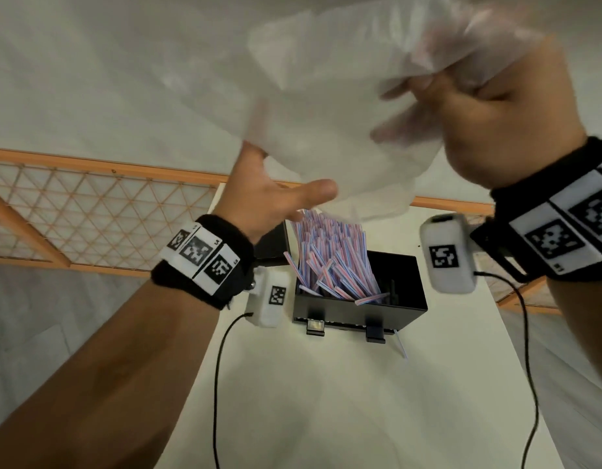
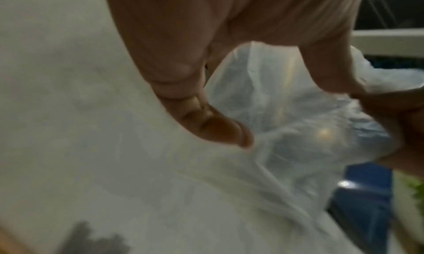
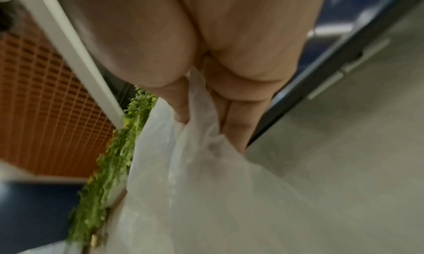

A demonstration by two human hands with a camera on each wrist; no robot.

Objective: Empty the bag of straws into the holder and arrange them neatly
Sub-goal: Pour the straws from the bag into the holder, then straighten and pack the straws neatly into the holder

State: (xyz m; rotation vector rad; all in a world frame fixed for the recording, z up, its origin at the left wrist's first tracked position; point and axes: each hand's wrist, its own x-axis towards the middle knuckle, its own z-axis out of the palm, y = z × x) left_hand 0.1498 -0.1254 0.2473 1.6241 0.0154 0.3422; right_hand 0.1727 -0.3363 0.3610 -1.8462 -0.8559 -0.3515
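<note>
A translucent white plastic bag (image 1: 326, 79) hangs high over the holder, mouth downward. My right hand (image 1: 479, 103) grips its bunched upper end; the right wrist view shows the fingers (image 3: 234, 112) curled round the bag (image 3: 206, 185). My left hand (image 1: 275, 181) is spread open under the bag's lower edge, with its thumb (image 2: 213, 123) against the film (image 2: 286, 131). Several pink, blue and white striped straws (image 1: 330, 252) stand and lean in a loose pile in the black box holder (image 1: 404, 299). One straw (image 1: 372, 298) pokes over the front rim.
The holder stands on a narrow white table (image 1: 326, 401). A single straw (image 1: 401, 346) lies on the table by the holder's front right corner. An orange lattice rail (image 1: 89, 211) runs behind. Black cables (image 1: 218, 384) hang from both wrist cameras. A dark object (image 1: 272, 242) sits behind the holder.
</note>
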